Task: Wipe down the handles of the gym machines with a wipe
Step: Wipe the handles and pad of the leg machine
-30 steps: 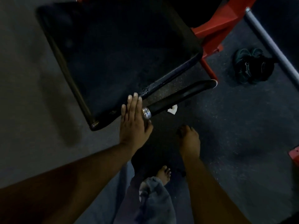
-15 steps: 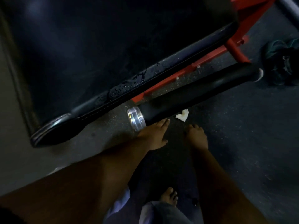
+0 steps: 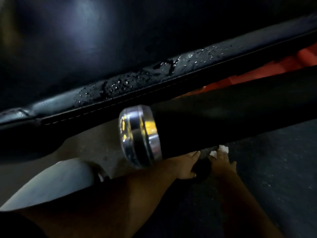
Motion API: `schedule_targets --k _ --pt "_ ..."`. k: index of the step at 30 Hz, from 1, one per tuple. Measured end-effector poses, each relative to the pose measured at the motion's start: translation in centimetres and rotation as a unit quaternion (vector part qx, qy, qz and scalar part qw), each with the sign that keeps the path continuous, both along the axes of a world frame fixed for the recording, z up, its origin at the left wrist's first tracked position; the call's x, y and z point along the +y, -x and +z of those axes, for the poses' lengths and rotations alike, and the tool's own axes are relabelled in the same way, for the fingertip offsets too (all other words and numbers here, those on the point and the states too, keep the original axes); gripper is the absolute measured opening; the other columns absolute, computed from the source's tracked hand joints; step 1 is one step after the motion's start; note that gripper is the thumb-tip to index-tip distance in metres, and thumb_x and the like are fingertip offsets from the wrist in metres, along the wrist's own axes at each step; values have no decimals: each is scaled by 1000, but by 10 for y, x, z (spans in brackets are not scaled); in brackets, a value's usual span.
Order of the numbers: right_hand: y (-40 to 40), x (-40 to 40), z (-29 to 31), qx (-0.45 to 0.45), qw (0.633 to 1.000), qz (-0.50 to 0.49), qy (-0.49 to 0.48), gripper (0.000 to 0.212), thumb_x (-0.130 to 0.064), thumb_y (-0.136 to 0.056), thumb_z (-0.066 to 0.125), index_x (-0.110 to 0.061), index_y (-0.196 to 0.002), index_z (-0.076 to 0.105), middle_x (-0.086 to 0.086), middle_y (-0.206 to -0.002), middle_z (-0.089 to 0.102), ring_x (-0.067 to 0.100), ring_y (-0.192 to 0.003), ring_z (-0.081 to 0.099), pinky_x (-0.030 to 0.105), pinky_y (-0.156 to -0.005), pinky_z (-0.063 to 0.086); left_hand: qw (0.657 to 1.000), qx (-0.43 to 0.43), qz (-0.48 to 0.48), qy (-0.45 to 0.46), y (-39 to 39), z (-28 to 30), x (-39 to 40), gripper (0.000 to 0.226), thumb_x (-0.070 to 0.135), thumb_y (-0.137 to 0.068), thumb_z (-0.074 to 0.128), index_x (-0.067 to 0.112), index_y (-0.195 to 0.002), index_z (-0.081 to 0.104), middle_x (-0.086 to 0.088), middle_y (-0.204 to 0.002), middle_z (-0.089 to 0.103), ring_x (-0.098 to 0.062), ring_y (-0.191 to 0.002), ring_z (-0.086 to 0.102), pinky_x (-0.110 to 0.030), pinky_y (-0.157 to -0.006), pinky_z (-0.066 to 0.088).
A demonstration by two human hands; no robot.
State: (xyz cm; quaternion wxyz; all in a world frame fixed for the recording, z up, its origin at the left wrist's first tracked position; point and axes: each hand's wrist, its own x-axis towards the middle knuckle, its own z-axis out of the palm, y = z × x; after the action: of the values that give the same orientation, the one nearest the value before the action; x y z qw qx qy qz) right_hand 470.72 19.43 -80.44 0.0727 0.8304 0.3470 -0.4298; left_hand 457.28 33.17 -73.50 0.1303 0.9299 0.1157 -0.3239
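Note:
A thick black handle (image 3: pixel 231 121) with a chrome end cap (image 3: pixel 139 134) runs across the middle, very close to the camera. Below it a small white wipe (image 3: pixel 223 149) lies on the dark floor. My right hand (image 3: pixel 221 163) reaches down to the wipe, its fingers fairly straight and its fingertips at the wipe's edge. My left hand (image 3: pixel 186 166) stretches beside it just under the handle, fingers straight and holding nothing. The handle hides part of the wipe.
A large black padded seat (image 3: pixel 120 48) with a worn, cracked edge (image 3: pixel 154 73) fills the top. Red machine frame (image 3: pixel 274 66) shows behind the handle at right. My grey-trousered knee (image 3: pixel 51 182) is at lower left. Dark speckled floor (image 3: pixel 274 177) lies at right.
The view has dropped much closer to the handle and seat. Both hands have reached further down under the handle, and the right fingertips have come up to the wipe.

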Motion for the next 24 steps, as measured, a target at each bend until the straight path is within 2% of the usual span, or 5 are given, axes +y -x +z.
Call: schedule_targets --k 4,8,14,18,24 --pt "-3 -14 -19 3 998 -67 -9 52 -24 -103 46 -21 -154 32 12 -165 21 33 -148 28 57 -113 34 998 36 -46 -22 -3 7 0 98 53 -97 60 12 -165 2 -7 -173 -8 -24 -159 6 -51 -126 1" --pt "7 -19 14 -64 991 -87 -82 26 -22 -105 46 -11 -121 63 13 -121 65 28 -108 64 39 -93 52 996 63 -54 -24 -3 33 -13 97 54 -98 57 13 -165 1 -6 -173 -9 -23 -159 4 -55 -127 1" --pt "45 -58 125 -56 939 -203 -271 10 -19 -92 67 -24 -101 71 0 -101 66 20 -94 63 35 -78 53 998 40 -46 17 -2 106 -37 96 55 -97 57 13 -165 3 -6 -173 -6 -22 -159 5 -56 -127 4" --pt "76 -75 215 2 864 -376 -334 33 -11 -96 61 -41 -89 51 -15 -90 58 5 -85 59 27 -71 46 996 22 -79 28 11 164 -48 93 56 -99 53 13 -165 4 -7 -173 -4 -22 -159 6 -55 -127 2" --pt "100 -69 345 25 801 -518 -300 38 -5 -97 60 -15 -132 47 -10 -111 57 1 -93 57 15 -76 44 992 12 -110 54 34 266 -37 89 54 -101 51 13 -165 4 -6 -173 -5 -23 -159 5 -50 -127 14"
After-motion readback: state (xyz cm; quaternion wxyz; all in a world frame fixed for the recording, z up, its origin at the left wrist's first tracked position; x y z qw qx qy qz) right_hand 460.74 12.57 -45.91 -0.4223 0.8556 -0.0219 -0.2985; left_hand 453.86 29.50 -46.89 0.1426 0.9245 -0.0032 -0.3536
